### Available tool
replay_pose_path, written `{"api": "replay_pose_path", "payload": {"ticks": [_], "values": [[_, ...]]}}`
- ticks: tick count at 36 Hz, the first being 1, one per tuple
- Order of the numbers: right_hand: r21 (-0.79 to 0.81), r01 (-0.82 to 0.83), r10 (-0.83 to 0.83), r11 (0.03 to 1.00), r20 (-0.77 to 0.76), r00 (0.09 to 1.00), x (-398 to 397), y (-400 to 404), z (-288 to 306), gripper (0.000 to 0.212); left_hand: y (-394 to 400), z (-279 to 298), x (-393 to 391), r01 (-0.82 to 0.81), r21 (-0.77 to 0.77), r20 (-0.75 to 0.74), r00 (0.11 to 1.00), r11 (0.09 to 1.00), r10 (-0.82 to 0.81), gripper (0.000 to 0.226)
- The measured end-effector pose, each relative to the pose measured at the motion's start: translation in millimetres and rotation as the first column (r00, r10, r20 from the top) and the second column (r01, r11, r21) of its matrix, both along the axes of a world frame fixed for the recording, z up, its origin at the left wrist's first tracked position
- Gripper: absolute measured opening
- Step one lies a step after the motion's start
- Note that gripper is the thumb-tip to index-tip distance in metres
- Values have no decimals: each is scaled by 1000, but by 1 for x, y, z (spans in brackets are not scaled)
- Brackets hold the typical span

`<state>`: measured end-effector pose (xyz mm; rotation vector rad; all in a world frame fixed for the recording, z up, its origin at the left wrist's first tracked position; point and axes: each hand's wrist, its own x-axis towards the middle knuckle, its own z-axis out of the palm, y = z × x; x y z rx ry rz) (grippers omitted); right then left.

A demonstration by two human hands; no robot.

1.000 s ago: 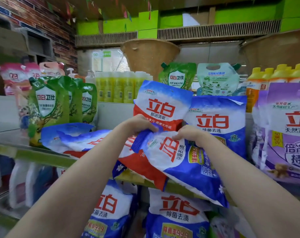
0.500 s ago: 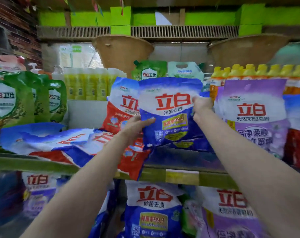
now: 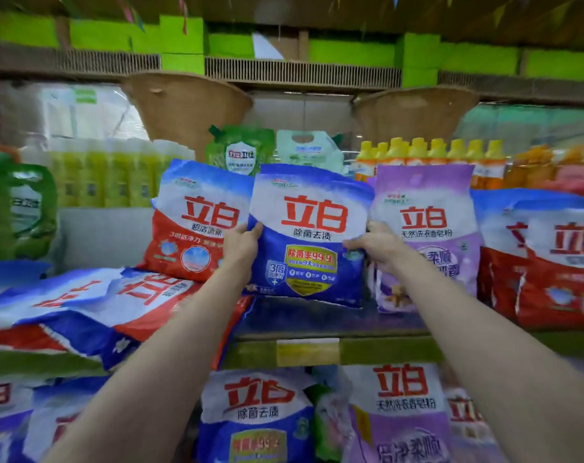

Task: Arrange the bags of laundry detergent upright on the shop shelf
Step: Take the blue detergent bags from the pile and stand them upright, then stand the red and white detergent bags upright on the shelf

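- The blue detergent bag (image 3: pixel 309 235) stands upright on the shop shelf (image 3: pixel 377 349), label facing us, its bottom edge on or just above the shelf board; hard to say which.
- Our left hand (image 3: pixel 240 243) grips the bag's left edge, fingers curled round the side, thumb on the front.
- Our right hand (image 3: pixel 374 245) holds the right edge the same way, fingers pinching onto the front near the yellow badge. So both hands are clamped on this one bag.
- Just to its left there's a red-and-white bag (image 3: pixel 193 222), leaning back and tilted a bit, partly tucked behind the blue one.
- On the right a purple bag (image 3: pixel 427 228) stands upright, touching or nearly touching the blue bag; our right hand covers part of its lower front.
- Further right, more red bags (image 3: pixel 558 259) stand upright in a row.
- Far left on the same shelf, a pile of flat bags (image 3: pixel 83 302) lies on its side, hanging a little over the front edge.
- Behind all that: yellow bottles (image 3: pixel 431 155), green refill pouches (image 3: pixel 240 152) and two woven baskets (image 3: pixel 187 108).
- The shelf below has more blue and purple bags (image 3: pixel 404 412), a bit blurry.
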<state>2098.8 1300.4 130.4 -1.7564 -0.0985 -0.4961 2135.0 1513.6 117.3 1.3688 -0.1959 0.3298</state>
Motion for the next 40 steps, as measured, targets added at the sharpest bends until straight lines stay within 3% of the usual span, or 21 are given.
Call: {"api": "replay_pose_path", "payload": {"ticks": [2,7,13,20,25,26,29,31,35,40], "values": [[-44,160,-158,986,52,986,7,-1,-3,38,-4,-5,7,-2,72,-28,1000,997,4,12],[-118,341,-323,933,147,935,18,5,-7,36,-12,-11,36,-55,160,-79,995,986,69,29],[-248,410,-401,878,87,912,50,5,-35,37,-13,-24,46,-83,363,-157,976,928,148,19],[-280,433,-429,857,77,900,50,8,-37,26,-14,-30,49,-54,386,-185,973,921,135,27],[-392,505,-501,769,123,857,45,14,-34,37,-10,-23,42,-79,458,-133,979,885,157,21],[-428,515,-516,742,125,847,43,15,-34,41,-8,-22,41,-96,487,-116,978,868,173,15],[-562,526,-567,638,120,815,36,21,-30,52,0,-17,38,-171,578,-34,972,798,233,23],[-617,548,-601,565,148,785,30,26,-28,53,7,-15,35,-198,633,14,969,748,245,14],[-716,567,-631,408,228,741,17,38,-28,62,27,-13,22,-257,727,106,958,636,266,22],[-784,550,-502,290,364,784,6,69,-30,40,66,-9,5,-337,815,199,927,471,319,24]]}}
